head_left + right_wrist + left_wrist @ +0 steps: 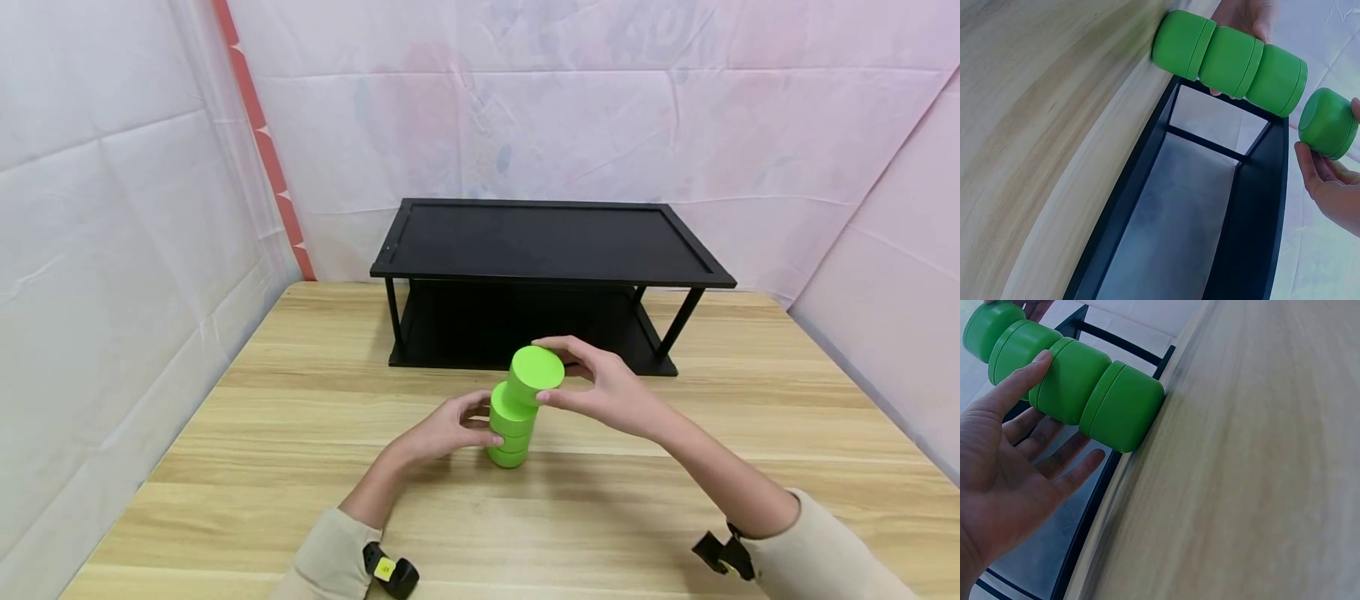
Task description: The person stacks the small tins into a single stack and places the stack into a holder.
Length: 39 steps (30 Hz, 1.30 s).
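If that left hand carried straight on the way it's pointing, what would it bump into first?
Most likely the stack of three green containers: it stands between the left hand's thumb and fingers, so hardly any way seems left, though exact contact is hard to judge.

Prob. a makeshift lab setup you're in: white sheets [570, 142] on 3 sides of your wood-grain tbl [255, 433], wrist cams [386, 569] on you.

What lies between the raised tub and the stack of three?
Nothing: the right wrist view shows a narrow bare gap between the raised tub, held in the right hand, and the stack.
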Tool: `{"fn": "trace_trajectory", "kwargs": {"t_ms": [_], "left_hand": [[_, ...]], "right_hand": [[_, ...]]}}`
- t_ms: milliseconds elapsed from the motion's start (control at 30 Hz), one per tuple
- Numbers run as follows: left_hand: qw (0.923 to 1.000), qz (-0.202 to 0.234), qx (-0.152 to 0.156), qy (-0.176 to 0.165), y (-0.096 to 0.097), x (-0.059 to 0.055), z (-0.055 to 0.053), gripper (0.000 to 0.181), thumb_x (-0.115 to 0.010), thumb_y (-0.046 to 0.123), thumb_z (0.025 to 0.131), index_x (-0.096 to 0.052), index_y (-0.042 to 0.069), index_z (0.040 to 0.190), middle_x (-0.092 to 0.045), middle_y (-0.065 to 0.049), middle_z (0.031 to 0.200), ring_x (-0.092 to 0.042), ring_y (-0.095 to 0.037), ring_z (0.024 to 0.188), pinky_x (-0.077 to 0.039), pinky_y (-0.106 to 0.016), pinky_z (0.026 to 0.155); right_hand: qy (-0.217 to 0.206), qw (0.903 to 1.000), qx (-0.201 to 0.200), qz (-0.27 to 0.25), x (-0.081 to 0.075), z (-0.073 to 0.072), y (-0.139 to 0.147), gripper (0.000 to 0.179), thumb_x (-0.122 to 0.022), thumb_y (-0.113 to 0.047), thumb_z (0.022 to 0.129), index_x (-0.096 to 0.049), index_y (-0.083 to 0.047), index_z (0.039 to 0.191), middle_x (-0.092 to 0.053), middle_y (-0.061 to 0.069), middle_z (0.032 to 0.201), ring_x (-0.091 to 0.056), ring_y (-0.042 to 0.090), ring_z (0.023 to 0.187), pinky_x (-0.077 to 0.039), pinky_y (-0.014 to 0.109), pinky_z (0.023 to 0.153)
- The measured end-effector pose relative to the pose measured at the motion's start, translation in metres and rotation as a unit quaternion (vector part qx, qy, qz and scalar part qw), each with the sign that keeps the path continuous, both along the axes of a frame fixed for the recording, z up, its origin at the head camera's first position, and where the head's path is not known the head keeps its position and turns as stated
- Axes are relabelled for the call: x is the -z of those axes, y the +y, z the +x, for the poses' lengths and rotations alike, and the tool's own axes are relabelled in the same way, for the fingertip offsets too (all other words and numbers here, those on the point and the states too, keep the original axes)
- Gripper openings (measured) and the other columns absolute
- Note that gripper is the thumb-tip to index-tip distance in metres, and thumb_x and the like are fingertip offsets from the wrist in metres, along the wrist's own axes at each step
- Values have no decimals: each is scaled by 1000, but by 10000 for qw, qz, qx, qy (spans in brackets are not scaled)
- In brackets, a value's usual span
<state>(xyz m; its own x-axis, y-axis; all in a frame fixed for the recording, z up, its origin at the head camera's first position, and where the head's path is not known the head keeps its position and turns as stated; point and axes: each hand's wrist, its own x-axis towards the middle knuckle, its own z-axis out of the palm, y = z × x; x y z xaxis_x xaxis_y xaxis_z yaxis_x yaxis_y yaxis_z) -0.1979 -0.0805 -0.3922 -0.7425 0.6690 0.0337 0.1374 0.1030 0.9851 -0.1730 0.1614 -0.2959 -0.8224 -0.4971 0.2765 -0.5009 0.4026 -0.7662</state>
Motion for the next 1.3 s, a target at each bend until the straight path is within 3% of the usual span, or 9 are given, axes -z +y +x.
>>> {"fn": "trace_trajectory", "kwargs": {"t_ms": [767, 1300], "left_hand": [[10000, -61, -5, -7, -1, 0, 1, 61, -69, 12, 84, -40, 5, 137, -46, -9, 131, -46, -25, 118, -39, -36, 97], [10000, -49, -13, -45, 0, 0, -2, 62, -68, 7, 84, -37, 4, 138, -44, -11, 133, -43, -28, 120, -38, -38, 97]], "right_hand": [[46, 9994, -331, 67, 7, 1, -16, 56, -77, -21, 76, -52, -9, 125, -56, 0, 115, -56, 20, 98, -47, 33, 87], [116, 9992, -349, 161, 10, -2, -17, 56, -77, -21, 76, -52, -6, 124, -57, 1, 114, -56, 16, 97, -47, 27, 85]]}}
